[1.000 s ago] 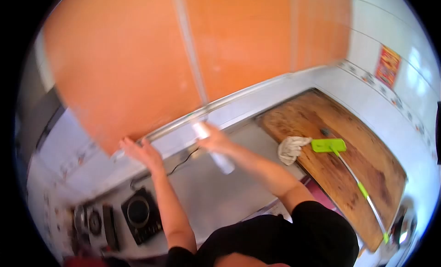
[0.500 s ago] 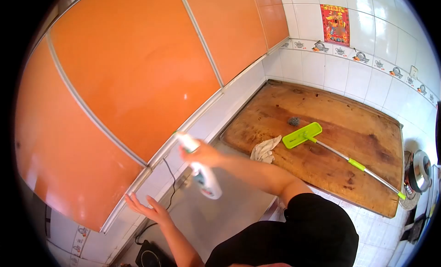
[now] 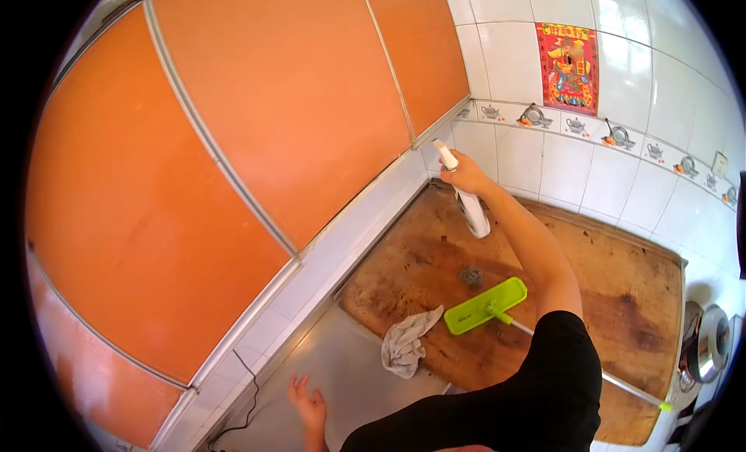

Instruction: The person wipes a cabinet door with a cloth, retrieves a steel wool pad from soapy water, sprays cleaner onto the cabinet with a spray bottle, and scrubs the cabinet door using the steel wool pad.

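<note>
Gripped round its neck in my right hand (image 3: 469,174) is a white spray bottle (image 3: 472,215), its nozzle pointing up toward the far end of the orange cabinet doors (image 3: 295,94). The bottle hangs tilted above the back of a worn wooden board (image 3: 622,277). My left hand (image 3: 308,401) is held over the grey metal counter (image 3: 350,382), fingers apart and nothing in it. Between the two hands, a crumpled pale cloth (image 3: 404,347) lies across the board's edge. A grey scouring pad (image 3: 471,276) rests on the board beside a green flat mop head (image 3: 486,306).
The mop's pole (image 3: 633,388) runs right, partly behind my sleeve. A metal pot (image 3: 711,343) stands at the far right. A black cable (image 3: 252,397) trails down the wall onto the counter. A red poster (image 3: 569,69) hangs on the tiled wall.
My right hand has carried the spray bottle right and farther back, from the middle doors to the far end. My left hand has lowered away from the cabinet edge. The view has shifted.
</note>
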`<state>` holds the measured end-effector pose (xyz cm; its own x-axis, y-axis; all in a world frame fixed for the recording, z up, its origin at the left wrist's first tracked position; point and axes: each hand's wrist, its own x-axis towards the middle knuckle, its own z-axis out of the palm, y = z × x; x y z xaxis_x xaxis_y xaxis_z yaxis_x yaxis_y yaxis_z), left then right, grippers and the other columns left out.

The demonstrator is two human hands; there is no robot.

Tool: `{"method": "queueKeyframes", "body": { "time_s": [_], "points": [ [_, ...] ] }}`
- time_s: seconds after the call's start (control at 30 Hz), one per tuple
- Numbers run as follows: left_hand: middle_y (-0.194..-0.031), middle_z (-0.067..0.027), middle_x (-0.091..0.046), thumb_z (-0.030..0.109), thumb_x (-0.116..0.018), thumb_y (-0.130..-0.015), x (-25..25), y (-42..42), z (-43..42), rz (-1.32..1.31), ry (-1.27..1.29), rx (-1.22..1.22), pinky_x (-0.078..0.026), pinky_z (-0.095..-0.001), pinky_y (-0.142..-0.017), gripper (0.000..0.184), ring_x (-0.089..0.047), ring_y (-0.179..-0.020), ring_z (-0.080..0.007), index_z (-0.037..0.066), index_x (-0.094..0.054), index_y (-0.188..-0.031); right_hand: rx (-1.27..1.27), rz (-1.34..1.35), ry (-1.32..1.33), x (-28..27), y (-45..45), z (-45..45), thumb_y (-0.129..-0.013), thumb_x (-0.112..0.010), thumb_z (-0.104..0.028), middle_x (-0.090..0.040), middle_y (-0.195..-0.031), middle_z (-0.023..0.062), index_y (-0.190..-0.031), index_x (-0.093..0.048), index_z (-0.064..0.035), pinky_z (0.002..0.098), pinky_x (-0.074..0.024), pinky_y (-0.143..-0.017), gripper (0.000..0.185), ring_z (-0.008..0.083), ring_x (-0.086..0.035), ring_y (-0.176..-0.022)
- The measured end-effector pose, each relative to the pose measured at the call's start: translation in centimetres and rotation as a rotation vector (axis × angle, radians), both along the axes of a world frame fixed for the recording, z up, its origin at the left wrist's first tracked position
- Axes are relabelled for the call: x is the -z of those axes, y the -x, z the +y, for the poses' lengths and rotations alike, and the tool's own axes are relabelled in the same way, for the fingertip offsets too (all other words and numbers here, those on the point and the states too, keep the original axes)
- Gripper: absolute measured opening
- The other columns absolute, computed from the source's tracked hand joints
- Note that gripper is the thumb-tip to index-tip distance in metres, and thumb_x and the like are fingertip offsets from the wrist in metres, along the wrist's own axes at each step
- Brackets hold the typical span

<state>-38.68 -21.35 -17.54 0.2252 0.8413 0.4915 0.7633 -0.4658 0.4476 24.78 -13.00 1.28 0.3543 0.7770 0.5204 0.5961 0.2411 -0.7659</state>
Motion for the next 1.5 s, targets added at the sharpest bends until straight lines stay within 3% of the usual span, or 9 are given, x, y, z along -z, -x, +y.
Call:
{"method": "queueKeyframes", "body": {
  "time_s": [0.2, 0.33, 0.53, 0.63, 0.83, 1.07, 1.17, 1.37, 1.5],
  "points": [
    [-0.134, -0.0240, -0.038, -0.003, -0.062, -0.074, 0.5, -3.0, 2.8, 0.099, -0.027, -0.022, -0.035, -0.0459, -0.101, 0.045, -0.041, -0.120, -0.0406, 0.003, -0.056, -0.117, -0.037, -0.060, 0.034, -3.5, -4.2, 4.2, -0.070, -0.067, -0.012, -0.063, -0.092, 0.0199, -0.107, -0.055, -0.0009, 0.0412, -0.0481, -0.078, 0.040, 0.0344, -0.060, -0.087],
    [-0.134, -0.0240, -0.038, -0.004, -0.062, -0.072, -0.1, -5.5, 3.5, 0.155, 0.005, -0.053, -0.036, -0.0462, -0.100, 0.046, -0.041, -0.118, -0.0409, 0.002, -0.055, -0.117, -0.047, -0.315, 0.000, -1.7, -4.9, 7.0, -0.068, -0.070, -0.011, -0.062, -0.100, 0.0212, -0.107, -0.056, -0.0017, 0.0455, -0.0453, -0.087, 0.042, 0.0391, -0.054, -0.102],
    [-0.134, -0.0249, -0.038, -0.005, -0.062, -0.072, 0.3, -6.8, 3.7, 0.195, -0.004, -0.066, -0.036, -0.0462, -0.100, 0.046, -0.040, -0.119, -0.0419, 0.003, -0.055, -0.117, 0.192, -0.106, 0.002, -1.4, -11.2, 10.4, -0.067, -0.071, -0.010, -0.064, -0.099, 0.0233, -0.106, -0.057, -0.0016, 0.0446, -0.0488, -0.082, 0.042, 0.0406, -0.060, -0.096],
    [-0.133, -0.0257, -0.039, -0.004, -0.062, -0.071, 0.0, -7.1, 3.5, 0.187, 0.018, -0.092, -0.035, -0.0467, -0.101, 0.046, -0.038, -0.121, -0.0426, 0.003, -0.055, -0.116, 0.208, -0.178, -0.141, -1.4, -14.2, 11.5, -0.070, -0.067, -0.009, -0.063, -0.082, 0.0217, -0.102, -0.056, -0.0011, 0.0436, -0.0481, -0.071, 0.035, 0.0381, -0.062, -0.079],
    [-0.132, -0.0258, -0.040, 0.000, -0.064, -0.071, 1.1, -6.9, 3.3, 0.243, 0.029, -0.122, -0.033, -0.0514, -0.102, 0.044, -0.038, -0.121, -0.0446, 0.004, -0.056, -0.114, 0.055, -0.142, -0.202, -2.0, -12.8, 9.7, -0.071, -0.066, -0.008, -0.060, -0.088, 0.0210, -0.106, -0.055, -0.0009, 0.0427, -0.0472, -0.075, 0.037, 0.0363, -0.058, -0.083],
    [-0.132, -0.0255, -0.040, 0.001, -0.064, -0.072, 0.6, -9.3, 2.5, 0.222, 0.057, -0.119, -0.033, -0.0526, -0.102, 0.043, -0.039, -0.119, -0.0442, 0.004, -0.057, -0.114, -0.090, -0.407, -0.199, -6.6, -7.8, 8.8, -0.069, -0.069, -0.009, -0.062, -0.100, 0.0228, -0.110, -0.057, -0.0009, 0.0446, -0.0468, -0.084, 0.043, 0.0399, -0.056, -0.097],
    [-0.131, -0.0251, -0.040, 0.002, -0.064, -0.072, 0.8, -9.8, 1.9, 0.189, 0.048, -0.128, -0.033, -0.0525, -0.102, 0.043, -0.039, -0.119, -0.0439, 0.005, -0.057, -0.114, -0.153, -0.369, -0.212, -8.7, -7.0, 7.8, -0.071, -0.067, -0.009, -0.062, -0.096, 0.0206, -0.111, -0.057, -0.0012, 0.0417, -0.0471, -0.082, 0.042, 0.0360, -0.058, -0.094],
    [-0.131, -0.0262, -0.042, 0.003, -0.064, -0.072, 1.3, -8.9, 0.9, 0.228, 0.076, -0.139, -0.034, -0.0517, -0.102, 0.043, -0.040, -0.120, -0.0445, 0.003, -0.058, -0.115, -0.313, 0.007, -0.115, -7.3, -7.3, 7.4, -0.078, -0.063, -0.012, -0.061, -0.088, 0.0106, -0.109, -0.056, -0.0031, 0.0346, -0.0475, -0.076, 0.033, 0.0213, -0.058, -0.083],
    [-0.129, -0.0288, -0.046, 0.009, -0.067, -0.074, 3.9, -8.2, 0.9, 0.196, 0.198, -0.107, -0.033, -0.0499, -0.105, 0.046, -0.041, -0.121, -0.0453, 0.001, -0.055, -0.118, -0.458, -0.050, 0.008, -3.3, -1.5, 1.9, -0.079, -0.063, -0.010, -0.060, -0.089, 0.0059, -0.112, -0.055, -0.0051, 0.0315, -0.0481, -0.074, 0.034, 0.0157, -0.057, -0.081]
  ]
}}
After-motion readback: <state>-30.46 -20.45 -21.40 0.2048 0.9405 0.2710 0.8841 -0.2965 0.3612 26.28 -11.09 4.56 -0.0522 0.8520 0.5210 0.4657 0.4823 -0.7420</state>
